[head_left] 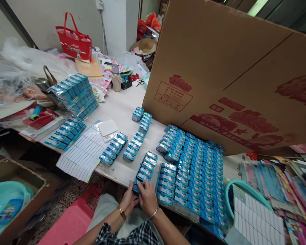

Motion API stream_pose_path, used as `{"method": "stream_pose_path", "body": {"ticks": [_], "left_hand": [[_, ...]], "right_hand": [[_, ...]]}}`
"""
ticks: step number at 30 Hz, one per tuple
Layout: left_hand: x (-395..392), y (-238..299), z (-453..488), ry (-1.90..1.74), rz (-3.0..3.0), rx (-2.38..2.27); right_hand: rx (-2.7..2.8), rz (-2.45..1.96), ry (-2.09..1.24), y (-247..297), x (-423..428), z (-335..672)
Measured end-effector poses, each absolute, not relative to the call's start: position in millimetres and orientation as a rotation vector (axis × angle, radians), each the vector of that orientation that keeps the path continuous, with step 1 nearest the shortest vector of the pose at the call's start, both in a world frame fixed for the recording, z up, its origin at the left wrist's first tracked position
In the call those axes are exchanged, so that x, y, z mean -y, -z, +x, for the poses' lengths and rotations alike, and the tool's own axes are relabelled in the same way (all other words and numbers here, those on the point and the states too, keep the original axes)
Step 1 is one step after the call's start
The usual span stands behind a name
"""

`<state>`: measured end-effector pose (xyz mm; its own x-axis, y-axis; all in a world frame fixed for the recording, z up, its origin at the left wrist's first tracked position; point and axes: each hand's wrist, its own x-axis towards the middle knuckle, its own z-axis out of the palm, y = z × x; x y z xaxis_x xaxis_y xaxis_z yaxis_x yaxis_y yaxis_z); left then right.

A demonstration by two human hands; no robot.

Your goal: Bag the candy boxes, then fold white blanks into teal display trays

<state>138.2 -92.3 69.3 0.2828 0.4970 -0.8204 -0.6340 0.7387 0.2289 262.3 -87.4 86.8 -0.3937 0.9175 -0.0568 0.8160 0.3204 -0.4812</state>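
Head view: left hand (130, 200) and right hand (148, 199) close together, both gripping near end of a blue packet row (146, 167) at table edge (122, 177).

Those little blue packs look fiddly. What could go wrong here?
The left hand and right hand grip the row of blue packs right at the table edge; the nearest packs might slip off. The sheet of labels overhangs that edge and could slide down.

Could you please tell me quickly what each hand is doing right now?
Left hand: closed on the near end of the row of blue packs.
Right hand: closed on that same end, from the other side.
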Motion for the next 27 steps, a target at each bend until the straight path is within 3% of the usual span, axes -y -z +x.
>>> {"method": "stream_pose_path", "body": {"ticks": [27], "left_hand": [[104.0, -52.4, 152.5, -0.712, 0.056, -1.111]], "right_hand": [[2.291, -1.558, -0.673, -79.0, 96.9, 287.0]]}}
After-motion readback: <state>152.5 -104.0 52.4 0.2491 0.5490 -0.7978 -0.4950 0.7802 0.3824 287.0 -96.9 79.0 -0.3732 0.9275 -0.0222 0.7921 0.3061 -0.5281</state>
